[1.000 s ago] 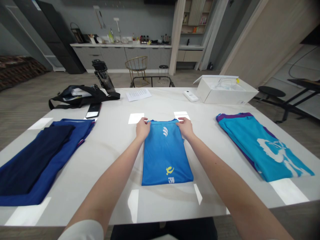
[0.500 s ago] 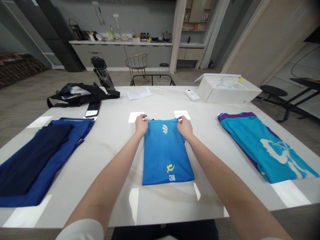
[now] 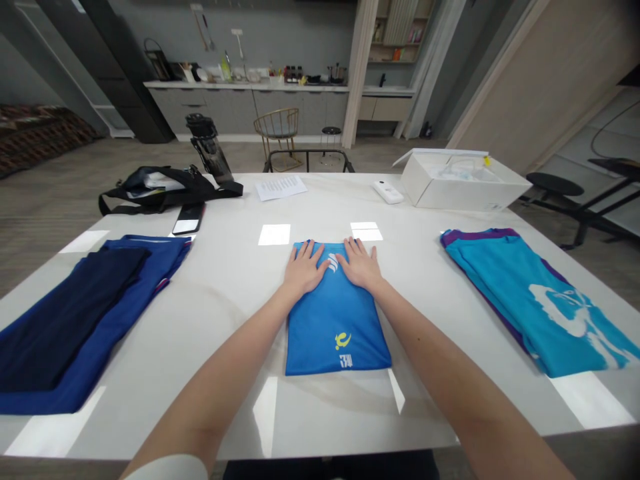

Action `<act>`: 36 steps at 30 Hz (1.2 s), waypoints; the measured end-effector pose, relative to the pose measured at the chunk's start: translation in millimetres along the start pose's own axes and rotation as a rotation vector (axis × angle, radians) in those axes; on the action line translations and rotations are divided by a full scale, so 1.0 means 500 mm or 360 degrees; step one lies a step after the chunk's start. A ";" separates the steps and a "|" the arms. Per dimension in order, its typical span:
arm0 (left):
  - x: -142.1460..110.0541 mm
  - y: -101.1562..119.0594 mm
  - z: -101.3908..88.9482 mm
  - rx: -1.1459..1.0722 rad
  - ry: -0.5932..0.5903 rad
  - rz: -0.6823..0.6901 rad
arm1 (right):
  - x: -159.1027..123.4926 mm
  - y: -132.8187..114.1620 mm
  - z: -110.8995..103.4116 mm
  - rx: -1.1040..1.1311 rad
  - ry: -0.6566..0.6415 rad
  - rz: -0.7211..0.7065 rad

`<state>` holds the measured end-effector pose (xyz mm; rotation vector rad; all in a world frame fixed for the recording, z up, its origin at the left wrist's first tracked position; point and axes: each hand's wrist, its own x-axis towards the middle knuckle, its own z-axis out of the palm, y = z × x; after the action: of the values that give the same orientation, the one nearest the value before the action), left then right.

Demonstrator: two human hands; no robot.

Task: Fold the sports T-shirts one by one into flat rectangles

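A blue shirt (image 3: 327, 317), folded into a neat rectangle, lies flat in front of me with a white mark near its far edge and a yellow and white print near its close edge. My left hand (image 3: 304, 268) rests flat on its far left part, fingers spread. On the far right part lies my right hand (image 3: 359, 263), also flat with fingers apart. The two thumbs point toward each other over the white mark. Neither hand grips the cloth.
Folded dark and royal blue clothes (image 3: 115, 320) lie at the left; folded turquoise and purple shirts (image 3: 525, 280) at the right. Along the back of the white table (image 3: 225, 267) are a black bag (image 3: 165, 183), phone (image 3: 189, 219), bottle (image 3: 210, 150), paper (image 3: 281, 188), white device (image 3: 387, 192) and white box (image 3: 460, 183).
Both hands have let go of the shirt's far corners. They have moved inward and now lie flat on top of it, fingers spread. The shirt stays in about the same place.
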<state>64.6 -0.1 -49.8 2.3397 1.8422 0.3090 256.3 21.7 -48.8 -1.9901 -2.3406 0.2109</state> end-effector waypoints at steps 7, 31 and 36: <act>-0.021 -0.015 -0.032 0.0069 0.0165 -0.0070 | -0.027 0.013 -0.026 0.0021 0.0172 0.0227; 0.120 -0.062 -0.121 0.0219 -0.0274 -0.0147 | 0.049 0.045 -0.116 0.0124 -0.0036 0.0096; 0.162 -0.083 -0.093 0.0155 -0.0434 -0.0291 | 0.088 0.077 -0.085 0.0339 -0.0227 0.0312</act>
<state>32.0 87.9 -9.2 2.1232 1.9508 -0.1185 292.5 73.7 -14.0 -2.1578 -2.0906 0.6038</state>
